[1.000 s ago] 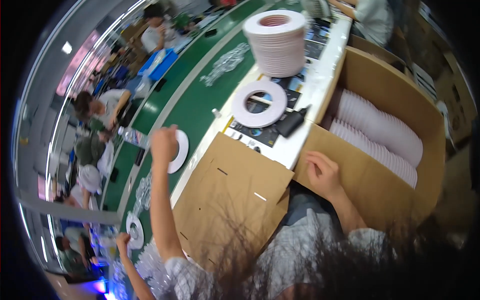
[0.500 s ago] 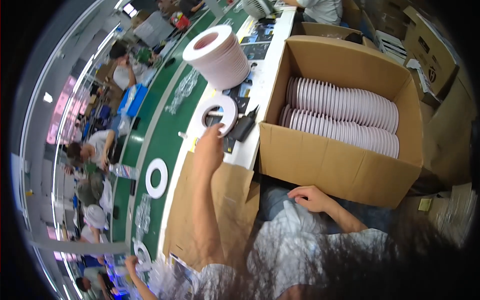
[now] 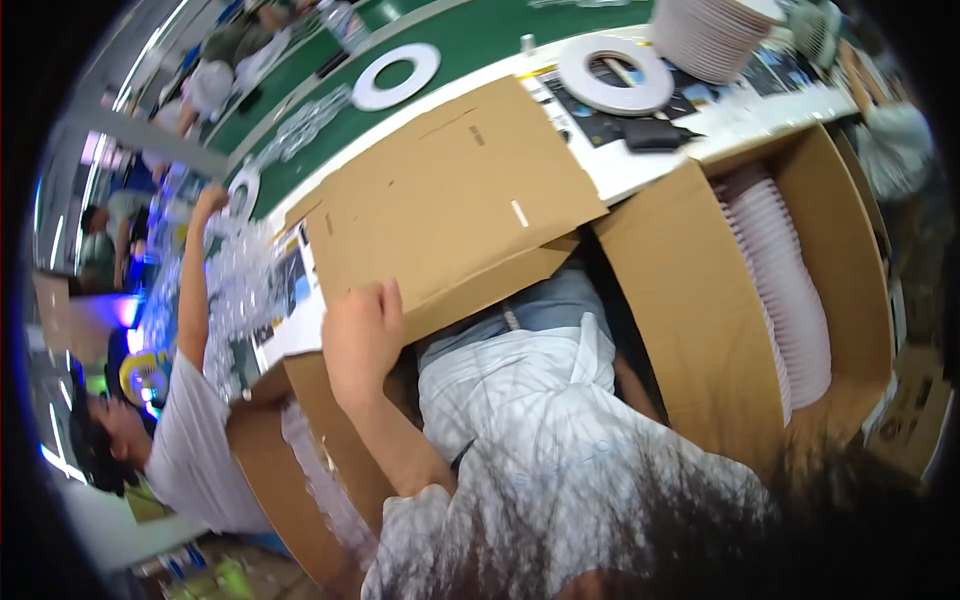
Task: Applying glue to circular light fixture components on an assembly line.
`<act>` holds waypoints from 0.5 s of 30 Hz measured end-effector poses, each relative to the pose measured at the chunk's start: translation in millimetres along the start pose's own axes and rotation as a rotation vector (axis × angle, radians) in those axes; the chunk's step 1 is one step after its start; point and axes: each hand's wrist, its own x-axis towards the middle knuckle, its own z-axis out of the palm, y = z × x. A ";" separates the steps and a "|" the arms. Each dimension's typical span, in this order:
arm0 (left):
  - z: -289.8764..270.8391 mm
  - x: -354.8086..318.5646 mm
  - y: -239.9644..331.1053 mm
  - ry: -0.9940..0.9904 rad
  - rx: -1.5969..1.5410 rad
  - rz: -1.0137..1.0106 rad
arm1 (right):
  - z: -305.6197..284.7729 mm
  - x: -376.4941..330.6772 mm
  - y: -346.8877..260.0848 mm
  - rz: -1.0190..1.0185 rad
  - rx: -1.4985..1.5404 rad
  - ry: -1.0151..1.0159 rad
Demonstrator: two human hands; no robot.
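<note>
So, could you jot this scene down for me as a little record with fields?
Left hand: curled near the edge of the flat cardboard; contact unclear
Right hand: not visible
White table: loose white ring, ring stack, black bottle-like object
Green surface: white rings, clear plastic
Open box at right: packed pale discs
Co-worker: at left, one arm stretched out

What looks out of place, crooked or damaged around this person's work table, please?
I see no clear spill or damage. Only the brown cardboard looks a little odd, because its near side, by the left hand, sticks out past the edge of the white table.
</note>
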 end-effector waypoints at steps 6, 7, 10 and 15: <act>42.2 -104.9 -101.3 -0.382 -0.192 -0.456 | 11.4 -49.7 -61.9 0.017 -0.309 -0.318; 63.0 -115.2 -121.8 -0.412 -0.303 -0.556 | 9.5 -58.2 -62.4 0.028 -0.337 -0.346; 136.1 -110.9 -164.2 -0.343 -0.162 -0.490 | -5.8 -87.9 -80.0 0.076 -0.401 -0.368; 158.9 -26.6 -166.5 -0.398 -0.107 -0.385 | -17.9 -89.3 -123.3 0.132 -0.441 -0.361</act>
